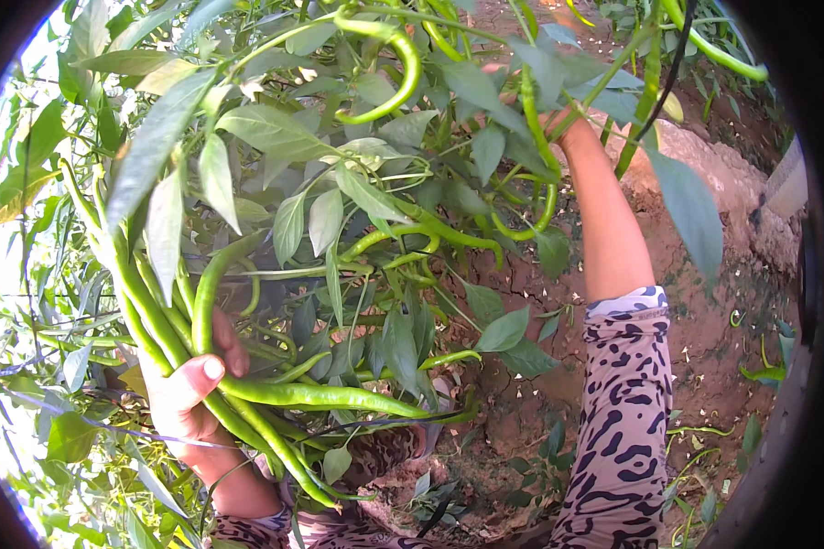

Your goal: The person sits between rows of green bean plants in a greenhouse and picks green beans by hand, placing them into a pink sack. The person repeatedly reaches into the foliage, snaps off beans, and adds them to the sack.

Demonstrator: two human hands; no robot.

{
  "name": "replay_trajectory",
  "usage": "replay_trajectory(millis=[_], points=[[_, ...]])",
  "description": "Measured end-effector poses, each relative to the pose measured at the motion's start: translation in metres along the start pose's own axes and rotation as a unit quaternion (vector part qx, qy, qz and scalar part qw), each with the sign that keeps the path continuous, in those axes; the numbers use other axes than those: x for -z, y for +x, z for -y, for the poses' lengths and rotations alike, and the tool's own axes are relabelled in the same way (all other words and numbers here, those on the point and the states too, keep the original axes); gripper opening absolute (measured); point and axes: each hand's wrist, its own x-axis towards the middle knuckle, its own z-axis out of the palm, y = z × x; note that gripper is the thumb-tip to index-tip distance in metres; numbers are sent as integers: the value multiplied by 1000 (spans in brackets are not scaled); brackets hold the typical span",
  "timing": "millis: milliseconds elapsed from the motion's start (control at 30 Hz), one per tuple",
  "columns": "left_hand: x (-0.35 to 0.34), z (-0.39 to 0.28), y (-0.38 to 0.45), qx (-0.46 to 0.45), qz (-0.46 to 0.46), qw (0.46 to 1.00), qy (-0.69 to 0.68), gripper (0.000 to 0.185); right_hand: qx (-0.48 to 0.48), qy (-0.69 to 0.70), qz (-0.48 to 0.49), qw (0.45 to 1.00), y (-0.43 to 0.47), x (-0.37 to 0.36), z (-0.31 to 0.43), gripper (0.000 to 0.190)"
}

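Note:
A bunch of long green chili peppers [172, 329] is clasped in my left hand [192, 384], the thumb lying across them. Some of the held peppers point up to the left, others stretch right and down. My right hand [564, 127] reaches into the upper part of a pepper plant, where leaves [477, 89] cover most of its fingers. Beside that wrist hangs a slender green pepper [537, 130]; whether the fingers touch it is hidden. A curled pepper [408, 65] hangs from the stem at top centre, and several more [446, 233] show among the leaves between my hands.
Dark cords [674, 72] run through the plants, and a thin bluish line [110, 429] passes by my left wrist. Cracked reddish soil [693, 274] lies at the right, with a pale mound [714, 165] and a fallen pepper [762, 372]. Dense foliage [62, 274] fills the left side.

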Motion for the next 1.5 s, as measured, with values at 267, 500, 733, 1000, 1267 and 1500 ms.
replay_trajectory(millis=[267,500,733,1000,1267,1500], points=[[9,6,1,19,-6,1000,-5,63,-17,2,-42,999,-31,1,-17,25],[13,4,1,24,-7,1000,-9,58,-32,6,-48,998,-45,-2,-25,24],[6,5,0,7,-10,1000,8,58,-30,-84,-51,995,-17,28,-24,22],[10,7,2,21,0,1000,-4,60,-44,-377,-81,922,27,1,-94,14],[21,13,5,29,-6,999,-17,57,-119,-409,-95,900,70,-25,-84,13],[27,6,-28,-8,-62,997,-33,55,-125,-400,-89,904,76,-32,-73,12]])
